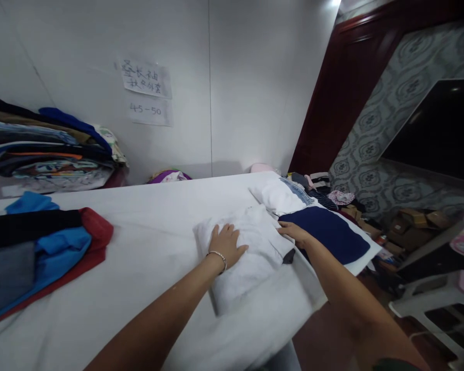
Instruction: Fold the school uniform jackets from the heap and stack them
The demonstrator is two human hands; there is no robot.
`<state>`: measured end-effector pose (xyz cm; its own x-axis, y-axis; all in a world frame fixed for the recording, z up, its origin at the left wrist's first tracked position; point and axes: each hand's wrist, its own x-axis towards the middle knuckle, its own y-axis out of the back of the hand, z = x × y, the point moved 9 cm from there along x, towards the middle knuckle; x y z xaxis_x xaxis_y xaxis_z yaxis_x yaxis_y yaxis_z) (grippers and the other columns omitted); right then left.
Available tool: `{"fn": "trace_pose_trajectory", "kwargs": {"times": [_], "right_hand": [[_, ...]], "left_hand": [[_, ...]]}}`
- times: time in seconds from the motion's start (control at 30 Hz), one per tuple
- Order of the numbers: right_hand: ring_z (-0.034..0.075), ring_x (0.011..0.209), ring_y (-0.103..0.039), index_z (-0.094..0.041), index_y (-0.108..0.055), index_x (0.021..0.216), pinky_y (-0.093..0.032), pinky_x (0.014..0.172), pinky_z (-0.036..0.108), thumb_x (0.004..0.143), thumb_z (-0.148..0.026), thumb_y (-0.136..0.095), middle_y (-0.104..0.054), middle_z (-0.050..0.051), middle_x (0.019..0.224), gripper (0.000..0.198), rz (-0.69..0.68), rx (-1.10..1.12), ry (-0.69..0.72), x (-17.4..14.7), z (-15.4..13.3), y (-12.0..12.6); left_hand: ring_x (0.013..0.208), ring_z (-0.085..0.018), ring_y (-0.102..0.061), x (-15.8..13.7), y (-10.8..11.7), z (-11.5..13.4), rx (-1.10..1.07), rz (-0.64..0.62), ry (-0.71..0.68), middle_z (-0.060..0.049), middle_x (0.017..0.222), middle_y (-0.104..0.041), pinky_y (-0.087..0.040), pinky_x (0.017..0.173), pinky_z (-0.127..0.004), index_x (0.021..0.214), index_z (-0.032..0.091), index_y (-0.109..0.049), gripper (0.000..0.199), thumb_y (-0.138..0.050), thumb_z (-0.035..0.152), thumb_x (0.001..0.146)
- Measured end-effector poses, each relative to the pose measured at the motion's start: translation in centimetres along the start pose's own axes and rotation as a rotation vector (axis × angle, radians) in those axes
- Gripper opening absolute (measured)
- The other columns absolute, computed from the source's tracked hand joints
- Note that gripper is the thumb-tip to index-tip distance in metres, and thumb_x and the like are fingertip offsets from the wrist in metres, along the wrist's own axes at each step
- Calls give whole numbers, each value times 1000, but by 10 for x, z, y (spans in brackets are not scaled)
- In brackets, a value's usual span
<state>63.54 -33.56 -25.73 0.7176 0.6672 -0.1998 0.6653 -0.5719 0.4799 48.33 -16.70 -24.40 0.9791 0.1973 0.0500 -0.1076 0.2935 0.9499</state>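
Note:
A folded white garment (255, 268) lies on the white-covered table (147, 257), its cloth softly wrinkled. My left hand (226, 245), with a bracelet at the wrist, rests flat on top of it with fingers spread. At the garment's right edge, my right hand (296, 233) has its fingers closed on the cloth; part of the grip is hidden. A small dark patch (289, 256) shows at that edge, just below the right hand. Beside the right hand lies a navy blue cloth (328, 234), with a white garment (282, 196) behind it.
Blue, red and black clothes (62, 247) lie at the table's left. Behind them rises a stack of folded clothes (50, 149). Handwritten paper sheets (147, 80) hang on the wall. On the right are cardboard boxes (410, 226) and a white plastic stool (429, 299).

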Motion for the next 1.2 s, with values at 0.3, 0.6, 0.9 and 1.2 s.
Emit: {"fn": "trace_pose_trajectory", "kwargs": {"times": [0.3,0.6,0.9,1.2], "right_hand": [[25,141,-14,-21,-30,144,-13,113,48,89,-52,-42,-22,7,153,64,298,-721,499,-10,-111,-45],[20,142,-12,-20,-24,147,-14,114,37,90,-59,-33,-16,3,154,70,106,-667,109,42,-10,-66],[18,141,-14,-22,-29,145,-10,115,34,88,-59,-38,-18,1,154,69,109,-542,119,41,-9,-63],[20,138,-25,-23,-37,141,-16,115,34,81,-65,-47,-30,3,150,74,134,-187,68,32,-8,-31]], "left_hand": [[136,-28,-29,-2,-3,5,122,15,-6,-14,144,-41,-8,112,-53,129,18,-51,61,-37,57,83],[138,-25,-25,14,11,-16,-37,1,77,-9,148,-36,-15,113,-46,131,19,-49,71,-23,65,85],[139,-24,-25,38,-18,-86,-157,-120,284,-2,149,-33,-16,110,-56,134,30,-44,57,-27,56,86],[142,-24,-15,3,9,-107,-494,247,505,-9,154,-22,-14,115,-41,135,19,-40,61,-47,50,83]]}}
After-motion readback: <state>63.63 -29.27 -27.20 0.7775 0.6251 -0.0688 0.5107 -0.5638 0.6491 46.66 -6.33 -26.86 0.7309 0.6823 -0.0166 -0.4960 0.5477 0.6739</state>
